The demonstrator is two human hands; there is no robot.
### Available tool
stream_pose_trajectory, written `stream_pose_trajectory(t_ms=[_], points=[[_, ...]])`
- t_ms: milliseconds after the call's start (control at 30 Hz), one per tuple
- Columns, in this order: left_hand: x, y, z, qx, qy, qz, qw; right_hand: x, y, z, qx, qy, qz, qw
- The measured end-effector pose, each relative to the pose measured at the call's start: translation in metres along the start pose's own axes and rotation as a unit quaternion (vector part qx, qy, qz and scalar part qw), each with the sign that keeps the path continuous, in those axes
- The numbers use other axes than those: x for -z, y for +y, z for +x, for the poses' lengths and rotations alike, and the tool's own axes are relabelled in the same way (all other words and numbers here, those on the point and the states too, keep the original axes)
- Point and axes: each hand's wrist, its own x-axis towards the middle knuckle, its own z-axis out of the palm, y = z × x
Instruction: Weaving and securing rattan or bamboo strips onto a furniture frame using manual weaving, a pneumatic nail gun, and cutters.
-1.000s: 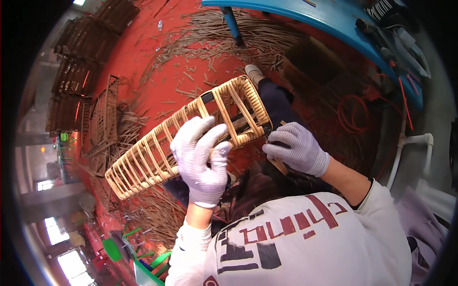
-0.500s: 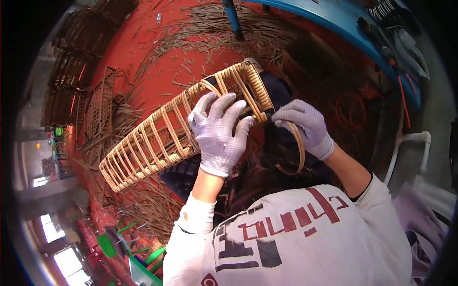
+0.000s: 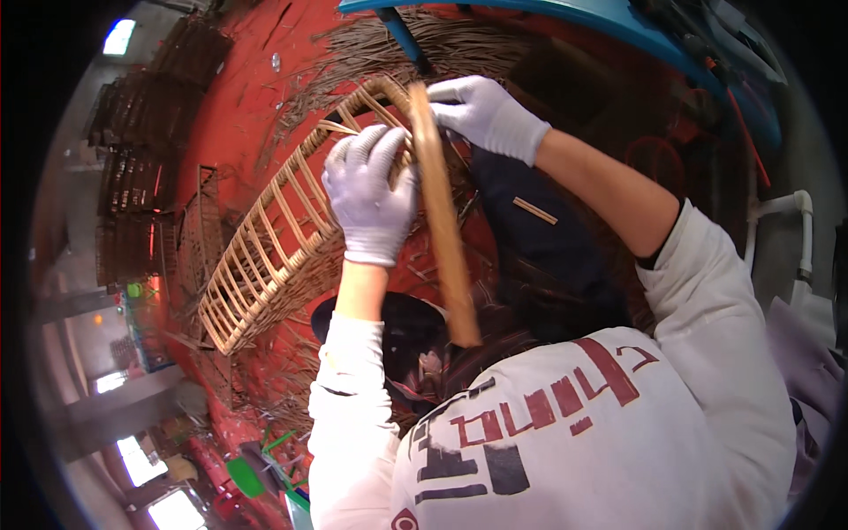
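Note:
A long, narrow rattan frame (image 3: 281, 231) with strips wrapped crosswise slants from near left up to the far middle. My gloved left hand (image 3: 371, 194) is wrapped over its upper part, fingers bent round the rail and partly hidden. At the far end, my gloved right hand (image 3: 486, 115) pinches a flat tan rattan strip (image 3: 444, 212) near its upper end. The strip hangs down in front of the frame toward my lap, smeared by motion. Where the strip meets the frame is hidden by my fingers.
Two short strip pieces (image 3: 535, 210) rest on the dark cloth over my leg. Loose strips (image 3: 344, 53) litter the red floor. A blue table (image 3: 565, 11) stands at the far right, a white pipe (image 3: 804, 230) at right, and stacked brown frames (image 3: 132, 194) at left.
My right hand has moved up and away to the frame's far end. The strip, curled below that hand before, now hangs stretched out. The frame has tilted more upright and shifted left.

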Motion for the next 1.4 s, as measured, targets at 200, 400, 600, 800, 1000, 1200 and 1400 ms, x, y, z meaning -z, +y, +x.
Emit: stream_pose_trajectory(t_ms=[200, 400, 600, 800, 1000, 1200, 1400], points=[[0.005, -0.029, -0.003, 0.036, -0.045, -0.069, 0.996, -0.018, -0.005, 0.026, -0.003, -0.01, -0.081, 0.997], [0.003, -0.031, 0.011, 0.061, -0.054, -0.093, 0.992, -0.016, -0.005, 0.041, 0.03, -0.006, -0.122, 0.992], [0.008, -0.041, 0.009, 0.058, -0.04, -0.123, 0.99, -0.026, -0.006, 0.056, 0.084, 0.029, -0.119, 0.989], [0.006, -0.017, 0.001, 0.062, -0.029, -0.038, 0.997, -0.002, -0.004, 0.064, 0.002, 0.035, -0.021, 0.999], [0.021, -0.002, 0.001, 0.08, -0.035, -0.028, 0.996, -0.009, -0.005, 0.1, 0.021, 0.008, -0.01, 1.0], [0.022, 0.0, -0.001, 0.068, -0.021, -0.048, 0.996, -0.024, 0.001, 0.115, -0.016, 0.0, -0.017, 1.0], [0.022, -0.001, -0.001, 0.066, -0.009, -0.068, 0.995, -0.021, 0.0, 0.129, -0.075, -0.036, 0.011, 0.996]])
